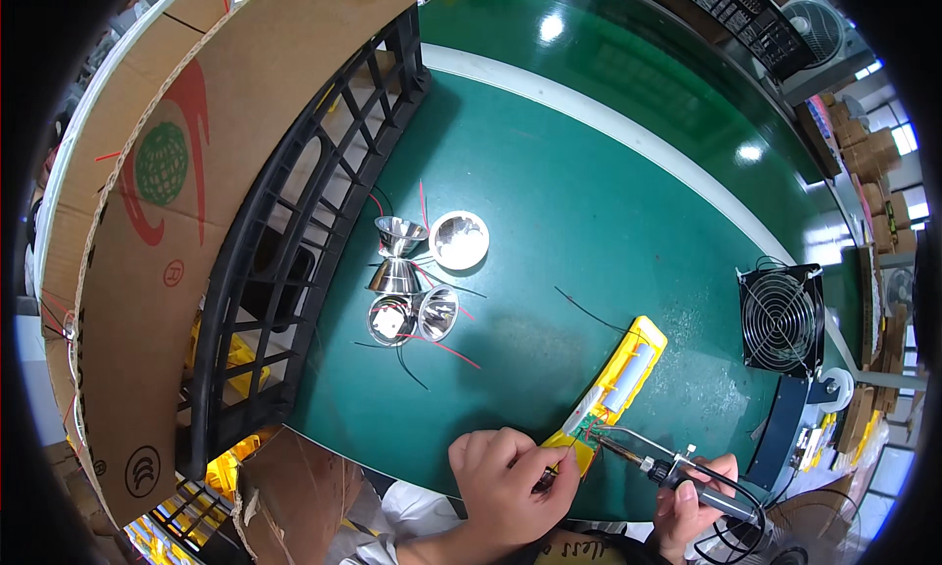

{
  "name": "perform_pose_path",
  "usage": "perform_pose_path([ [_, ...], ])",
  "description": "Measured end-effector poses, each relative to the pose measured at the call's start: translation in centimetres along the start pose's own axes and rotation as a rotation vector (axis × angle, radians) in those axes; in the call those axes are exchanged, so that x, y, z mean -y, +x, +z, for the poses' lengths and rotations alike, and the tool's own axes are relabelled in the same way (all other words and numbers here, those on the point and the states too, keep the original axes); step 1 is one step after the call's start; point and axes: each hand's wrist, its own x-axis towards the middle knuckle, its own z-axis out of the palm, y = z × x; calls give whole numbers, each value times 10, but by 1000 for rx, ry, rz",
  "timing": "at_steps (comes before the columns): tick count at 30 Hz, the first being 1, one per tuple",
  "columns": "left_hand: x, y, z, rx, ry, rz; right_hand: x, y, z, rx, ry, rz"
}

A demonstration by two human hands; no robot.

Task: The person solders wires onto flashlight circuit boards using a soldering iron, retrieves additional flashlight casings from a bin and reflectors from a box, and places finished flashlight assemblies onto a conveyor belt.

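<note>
A long yellow plastic housing [643, 338] lies slanted on the green bench near its front edge. In it sit a pale cylindrical battery [629, 377] and, lower down, a small green circuit board [586, 430] with thin wires. My right hand [695, 501] grips a soldering iron [711, 496] with a thin metal tube alongside; its tip reaches the board. My left hand [515, 482] is closed in a pinch at the housing's lower end. What its fingers hold is mostly hidden; something dark shows between them. One black wire [587, 308] trails from the housing.
Several shiny reflector cups [459, 241] with red and black wires stand left of centre. A black plastic crate [339, 162] and a cardboard box [147, 270] border the left. On the right are a black fan [781, 320] and a dark blue device with a white reel [837, 386].
</note>
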Motion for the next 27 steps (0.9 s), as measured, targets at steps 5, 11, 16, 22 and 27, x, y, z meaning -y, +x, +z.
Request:
perform_pose_path([
  [5,-1,3,1,-13,6,-4,-1,2,2,-18,-13,10],
  [11,0,2,1,33,37,-15,-3,3,4,-17,59,31],
  [16,0,1,1,14,47,-18,-6,3,2,13,34,-17],
  [22,0,0,1,15,27,-13,-8,3,0,16,114,6],
  [27,0,2,1,17,21,-14,-13,2,0,2,131,9],
])
